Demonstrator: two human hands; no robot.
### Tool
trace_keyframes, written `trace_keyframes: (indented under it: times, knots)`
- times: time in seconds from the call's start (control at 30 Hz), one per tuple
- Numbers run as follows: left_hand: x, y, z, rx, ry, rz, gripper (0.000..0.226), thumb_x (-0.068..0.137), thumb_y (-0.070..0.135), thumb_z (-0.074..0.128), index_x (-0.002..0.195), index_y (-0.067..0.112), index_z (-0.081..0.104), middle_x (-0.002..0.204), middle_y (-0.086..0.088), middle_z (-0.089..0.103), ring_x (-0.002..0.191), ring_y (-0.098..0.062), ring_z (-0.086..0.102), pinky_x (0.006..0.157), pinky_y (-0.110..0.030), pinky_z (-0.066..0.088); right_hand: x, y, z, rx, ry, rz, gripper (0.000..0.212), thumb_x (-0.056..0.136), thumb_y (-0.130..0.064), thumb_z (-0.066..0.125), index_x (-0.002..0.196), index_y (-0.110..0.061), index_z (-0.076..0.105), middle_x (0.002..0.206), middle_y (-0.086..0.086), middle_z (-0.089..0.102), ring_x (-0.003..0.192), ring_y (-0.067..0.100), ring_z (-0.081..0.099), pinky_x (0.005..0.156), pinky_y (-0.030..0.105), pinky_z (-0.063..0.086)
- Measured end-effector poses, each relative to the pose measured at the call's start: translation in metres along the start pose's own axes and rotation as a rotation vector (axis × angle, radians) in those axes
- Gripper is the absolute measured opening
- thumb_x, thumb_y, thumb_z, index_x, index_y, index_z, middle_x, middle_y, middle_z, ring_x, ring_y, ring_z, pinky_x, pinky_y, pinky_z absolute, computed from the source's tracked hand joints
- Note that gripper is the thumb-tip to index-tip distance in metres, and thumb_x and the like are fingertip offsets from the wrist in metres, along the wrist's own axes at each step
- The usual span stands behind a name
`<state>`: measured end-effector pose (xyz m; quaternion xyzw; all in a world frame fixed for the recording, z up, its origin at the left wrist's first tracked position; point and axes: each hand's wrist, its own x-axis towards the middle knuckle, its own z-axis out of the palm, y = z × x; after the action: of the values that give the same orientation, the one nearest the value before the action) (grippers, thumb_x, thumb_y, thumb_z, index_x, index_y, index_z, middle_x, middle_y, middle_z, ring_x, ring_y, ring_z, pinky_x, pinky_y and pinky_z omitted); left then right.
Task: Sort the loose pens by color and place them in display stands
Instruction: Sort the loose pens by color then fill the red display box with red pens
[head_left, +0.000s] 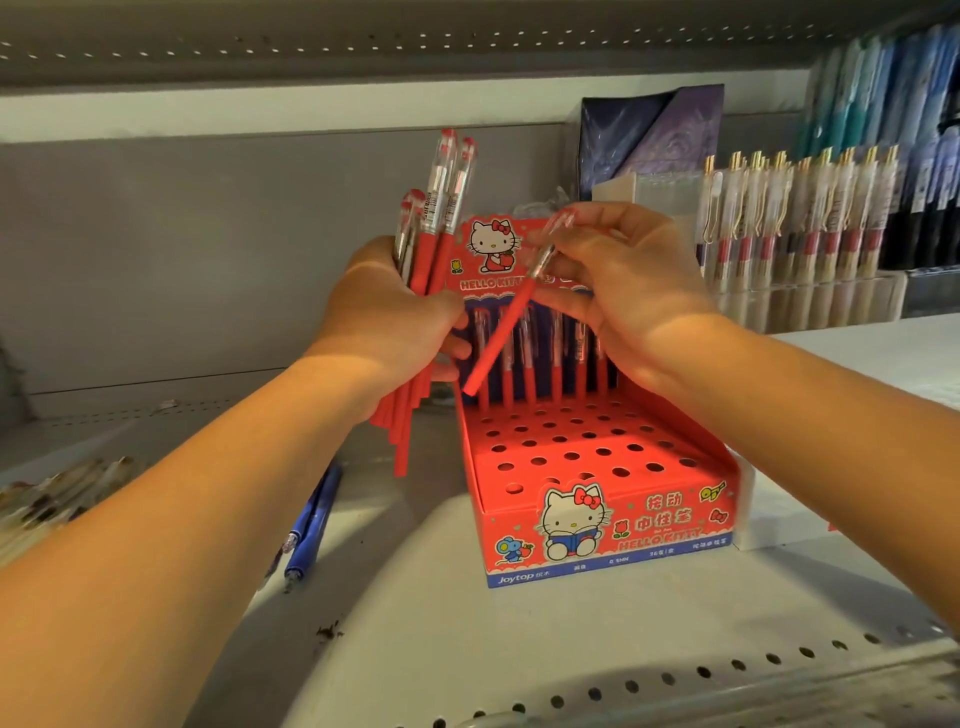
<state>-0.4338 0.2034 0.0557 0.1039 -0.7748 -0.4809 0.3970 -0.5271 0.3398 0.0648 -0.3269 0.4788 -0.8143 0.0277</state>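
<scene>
While I watch through the head camera, the left hand (384, 322) grips a bundle of red pens (434, 244), its fingers (452, 345) curled round the barrels. The bundle stands roughly upright, just left of the red display stand (608, 530), with the clear clicker ends up and the red barrels hanging below the palm.

The right hand (628, 291) holds a single red pen (506, 332). Thumb and forefinger pinch it at the clear upper part, and the other fingers are loosely curled. This pen is tilted, its red lower end pointing down and left. That end is above the stand's back row and not yet in a hole.

Container findings:
- The red display stand sits on the white shelf (519, 639). Its stepped top is punched with round holes, and all the holes I can see in the front rows are unfilled.
- A row of red pens (530, 364) stands upright in the back row, against the cartoon-cat header card. I count about six, but the right hand covers part of the row, so the figure is uncertain.
- A clear stand (810, 301) at the right rear holds a dense row of upright pens with gold clips.

Two blue pens (311, 525) lie on the shelf, left of the red stand. More loose pens (57, 493) lie at the far left edge, too blurred to describe.
</scene>
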Motion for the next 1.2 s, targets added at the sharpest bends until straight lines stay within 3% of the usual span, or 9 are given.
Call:
trace_keyframes:
  times: [0.13,0.23,0.33,0.47,0.6,0.73,0.83,0.93,1.2]
  knots:
    - [0.002,0.0,-0.002,0.068,0.034,0.017,0.022,0.081,0.005,0.064,0.092,0.021,0.054,0.077,-0.014,0.071,0.043,-0.015,0.062,0.043,-0.026,0.051,0.002,0.008,-0.005,-0.19,0.033,-0.107,0.018,0.092,-0.001,0.063,0.098,-0.016,0.055,0.083,0.004,0.069,0.07,0.009,0.071,0.056,0.031,0.059]
    - [0.001,0.002,-0.001,0.051,0.017,0.012,0.02,0.078,0.005,0.064,0.092,0.018,0.056,0.072,-0.018,0.069,0.038,-0.017,0.055,0.04,-0.024,0.045,0.002,0.016,-0.008,-0.308,-0.005,-0.151,0.027,0.089,0.002,0.065,0.093,-0.023,0.054,0.079,0.001,0.066,0.076,0.011,0.07,0.056,0.03,0.059]
    - [0.0,0.004,0.001,0.037,0.009,-0.006,0.014,0.078,0.004,0.061,0.087,0.014,0.057,0.05,-0.007,0.058,0.031,-0.017,0.047,0.035,-0.022,0.039,0.001,0.024,-0.007,-0.347,-0.05,-0.141,0.031,0.088,0.004,0.066,0.087,-0.025,0.054,0.079,0.002,0.061,0.075,0.016,0.068,0.056,0.034,0.061]
    - [-0.002,0.006,0.002,0.008,-0.016,-0.014,0.016,0.075,0.002,0.062,0.084,0.014,0.057,0.058,-0.013,0.06,0.032,-0.017,0.046,0.036,-0.023,0.039,0.001,0.028,-0.007,-0.45,-0.082,-0.182,0.032,0.086,-0.001,0.07,0.084,-0.028,0.054,0.077,0.005,0.058,0.075,0.02,0.065,0.053,0.036,0.061]
    - [-0.003,0.006,0.003,0.008,-0.054,-0.007,0.016,0.078,0.002,0.059,0.086,0.016,0.058,0.046,0.002,0.059,0.031,-0.012,0.046,0.035,-0.022,0.039,0.003,0.03,-0.009,-0.619,-0.09,-0.287,0.035,0.082,-0.007,0.077,0.083,-0.034,0.055,0.07,-0.002,0.058,0.061,0.013,0.063,0.053,0.036,0.06]
    - [-0.001,0.002,0.003,0.026,-0.076,-0.028,0.015,0.077,0.005,0.061,0.084,0.017,0.056,0.04,0.002,0.052,0.033,-0.018,0.045,0.038,-0.024,0.041,0.001,0.037,-0.009,-0.773,-0.236,-0.308,0.027,0.081,-0.013,0.077,0.093,-0.034,0.063,0.073,-0.001,0.065,0.059,0.016,0.065,0.06,0.033,0.058]
    - [0.002,0.0,0.001,0.014,-0.054,-0.031,0.016,0.077,0.008,0.062,0.083,0.019,0.052,0.039,0.002,0.045,0.038,-0.021,0.045,0.039,-0.026,0.041,-0.002,0.04,-0.009,-0.891,-0.343,-0.291,0.03,0.084,-0.021,0.075,0.112,-0.028,0.067,0.083,-0.005,0.07,0.074,0.009,0.066,0.075,0.024,0.055]
    - [0.003,0.0,0.0,-0.012,-0.05,-0.025,0.018,0.078,0.007,0.061,0.082,0.021,0.05,0.038,0.002,0.045,0.039,-0.022,0.045,0.04,-0.026,0.041,-0.004,0.039,-0.008,-0.963,-0.401,-0.282,0.028,0.086,-0.017,0.072,0.112,-0.024,0.066,0.1,-0.006,0.069,0.091,0.007,0.066,0.087,0.024,0.053]
    - [-0.001,0.003,0.001,-0.085,-0.209,-0.016,0.011,0.081,0.007,0.063,0.087,0.015,0.058,0.045,-0.008,0.051,0.039,-0.022,0.046,0.041,-0.027,0.041,-0.004,0.036,-0.009,-0.909,-0.406,-0.243,0.026,0.087,-0.01,0.069,0.103,-0.028,0.062,0.089,-0.003,0.071,0.074,0.013,0.066,0.064,0.012,0.048]
